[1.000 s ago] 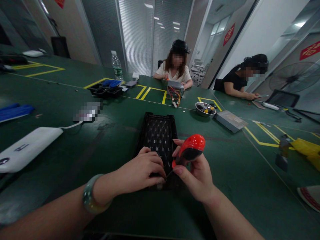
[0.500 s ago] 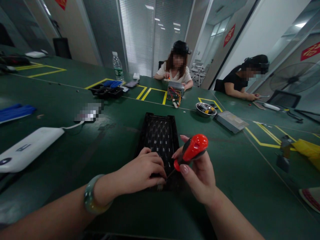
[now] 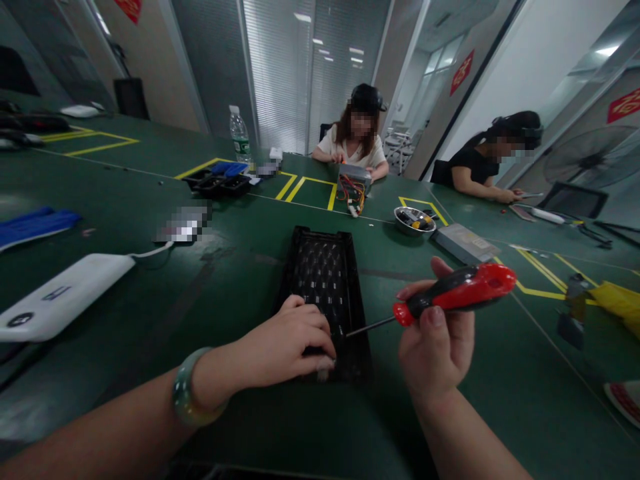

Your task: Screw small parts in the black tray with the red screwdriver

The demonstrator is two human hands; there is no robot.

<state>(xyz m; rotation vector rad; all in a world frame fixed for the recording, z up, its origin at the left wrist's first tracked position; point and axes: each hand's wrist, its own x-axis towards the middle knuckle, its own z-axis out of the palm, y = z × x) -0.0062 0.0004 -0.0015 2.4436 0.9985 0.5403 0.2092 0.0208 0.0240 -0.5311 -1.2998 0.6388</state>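
Note:
A black rectangular tray-like part [image 3: 317, 267] with rows of small bright marks lies on the green table [image 3: 240, 253]. Over its near left side rests my left hand [image 3: 295, 337], a bangle on its wrist. Its fingers are curled together at the near end, closed on something I cannot make out. My right hand [image 3: 440, 340], right of the black part, is wrapped round a red and black screwdriver [image 3: 465, 290]. The screwdriver is nearly level, its shaft pointing left with the tip over the part's right side.
A white power bank [image 3: 65, 293] and blue glove [image 3: 37, 227] lie left. Farther off are a black tray [image 3: 215, 183], a bottle [image 3: 240, 137], a metal bowl [image 3: 413, 221] and a grey metal box [image 3: 465, 245]. Two people sit across the table.
My right hand has moved right, away from my left hand, and the screwdriver has tipped over to nearly level. My left hand has barely moved.

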